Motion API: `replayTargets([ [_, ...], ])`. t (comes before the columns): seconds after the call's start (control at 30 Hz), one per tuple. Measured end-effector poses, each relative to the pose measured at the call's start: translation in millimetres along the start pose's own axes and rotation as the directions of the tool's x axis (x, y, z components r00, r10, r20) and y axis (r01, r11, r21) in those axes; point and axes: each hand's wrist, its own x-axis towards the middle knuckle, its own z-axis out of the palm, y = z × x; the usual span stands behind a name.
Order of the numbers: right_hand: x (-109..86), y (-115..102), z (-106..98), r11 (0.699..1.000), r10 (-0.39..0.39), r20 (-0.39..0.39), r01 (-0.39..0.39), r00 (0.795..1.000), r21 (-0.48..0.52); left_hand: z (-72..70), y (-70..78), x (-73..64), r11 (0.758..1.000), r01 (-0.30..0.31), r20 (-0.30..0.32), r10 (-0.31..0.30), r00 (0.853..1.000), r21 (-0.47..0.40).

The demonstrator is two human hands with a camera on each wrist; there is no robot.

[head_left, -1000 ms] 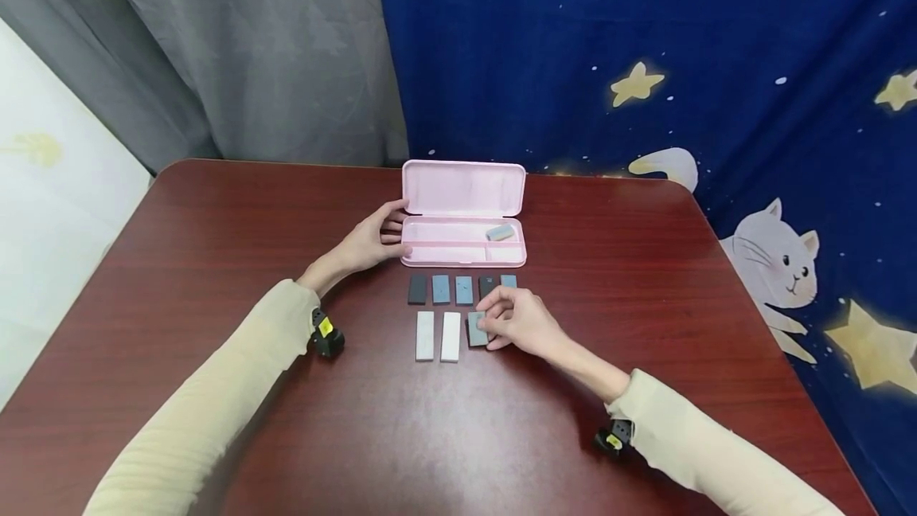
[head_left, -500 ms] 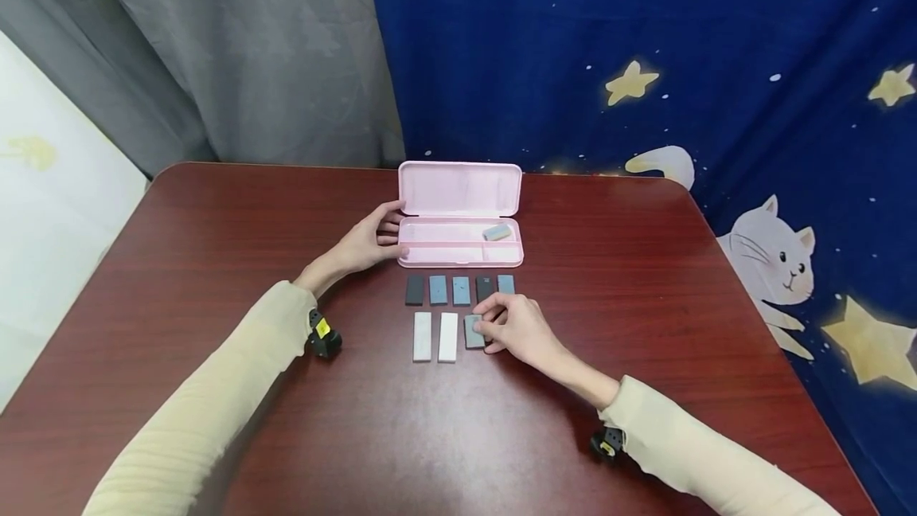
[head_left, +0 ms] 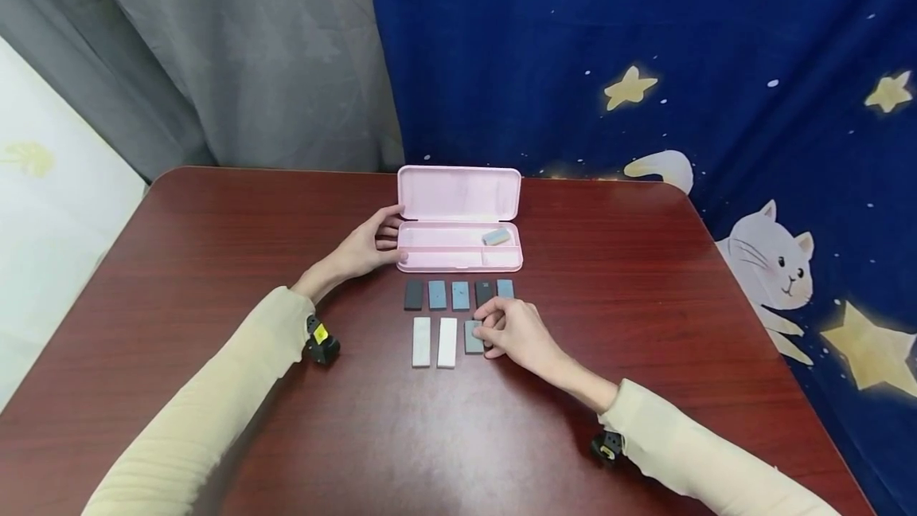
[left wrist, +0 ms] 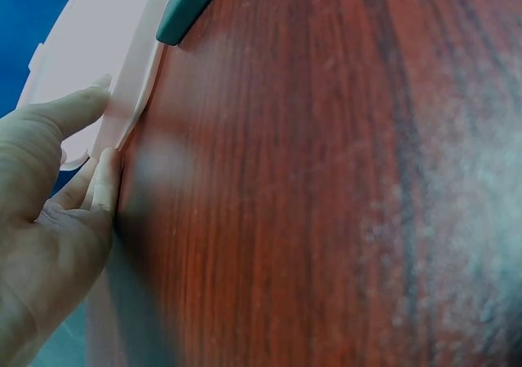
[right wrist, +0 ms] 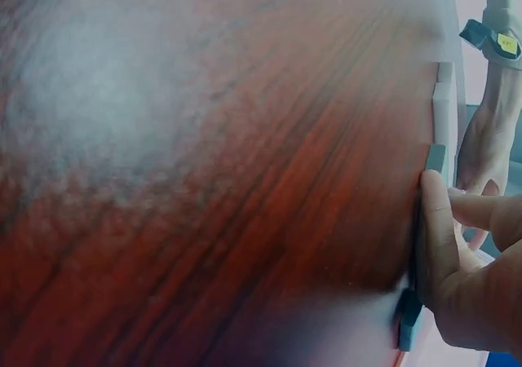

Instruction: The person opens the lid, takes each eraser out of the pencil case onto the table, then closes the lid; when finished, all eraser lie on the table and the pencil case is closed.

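In the head view, my right hand point(head_left: 523, 337) pinches a small grey-blue eraser point(head_left: 473, 338) between thumb and fingers. This eraser lies at the right end of a short row, beside two white erasers point(head_left: 447, 343). In the right wrist view the fingertips lie against the eraser's end point(right wrist: 436, 156), and much of it is hidden behind them. My left hand point(head_left: 358, 248) holds the left end of an open pink pencil case point(head_left: 437, 259), thumb at the front corner, fingers along the side. Inside the case lies a blue-and-cream eraser point(head_left: 496, 237).
Behind the short row stands a row of dark and blue erasers, among them a dark one point(head_left: 413, 295) and a blue one point(head_left: 437, 295); the right hand partly covers its right end. The case's lid point(head_left: 458, 193) stands raised near the back edge of the wooden table point(head_left: 609, 261).
The grey-blue eraser has straightened slightly beside the white ones, and the dark edge on its left no longer shows. The left hand stays on the pencil case. The head view has shifted a little.
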Motion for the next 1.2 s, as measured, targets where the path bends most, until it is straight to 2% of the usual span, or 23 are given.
replayTargets([
  [0.07, 0.5, -0.3, -1.7, 1.0, -0.004, 0.005, 0.004, 1.0, 0.003, 0.1, 5.6, -1.0, 1.0, -0.006, 0.006, 0.007, 1.0, -0.01],
  [0.13, 1.2, -0.3, -4.1, 1.0, -0.003, 0.012, 0.003, 1.0, 0.015, 0.0, 4.7, -0.5, 1.0, -0.014, 0.006, 0.014, 1.0, -0.003],
  [0.33, 7.6, -1.5, -14.7, 0.999, 0.017, 0.021, -0.018, 1.0, 0.044, -1.8, -19.4, 5.4, 1.0, -0.016, -0.02, 0.016, 1.0, 0.015],
  [0.47, 21.3, -7.3, -29.2, 0.999, 0.007, -0.04, -0.005, 0.999, 0.035, -2.6, -25.1, 6.4, 0.999, -0.032, -0.019, 0.032, 0.999, 0.005],
  [0.6, 45.9, -13.7, -47.2, 0.995, -0.063, -0.127, 0.052, 0.99, -0.086, -3.1, -25.1, 6.0, 0.999, -0.036, -0.022, 0.036, 0.999, 0.004],
  [0.73, 73.9, -16.6, -60.5, 0.95, -0.191, -0.155, 0.142, 0.969, -0.279, -3.3, -23.9, 4.7, 0.999, -0.034, -0.026, 0.034, 0.999, -0.004],
  [0.83, 93.4, -17.4, -66.8, 0.908, -0.261, -0.143, 0.192, 0.955, -0.373, -3.1, -24.5, 4.8, 0.999, -0.03, -0.026, 0.03, 0.999, -0.014],
  [1.0, 118.6, -19.3, -75.4, 0.864, -0.273, -0.079, 0.208, 0.959, -0.458, -0.9, -24.9, 6.3, 1.0, -0.025, -0.022, 0.025, 0.999, -0.013],
  [1.1, 127.7, -19.4, -79.1, 0.822, -0.266, 0.005, 0.229, 0.964, -0.521, -0.1, -24.9, 5.9, 1.0, -0.028, -0.023, 0.028, 0.999, -0.008],
  [1.2, 132.6, -17.8, -80.5, 0.77, -0.27, 0.092, 0.272, 0.958, -0.577, -0.2, -24.5, 5.2, 1.0, -0.03, -0.026, 0.03, 0.999, -0.002],
])
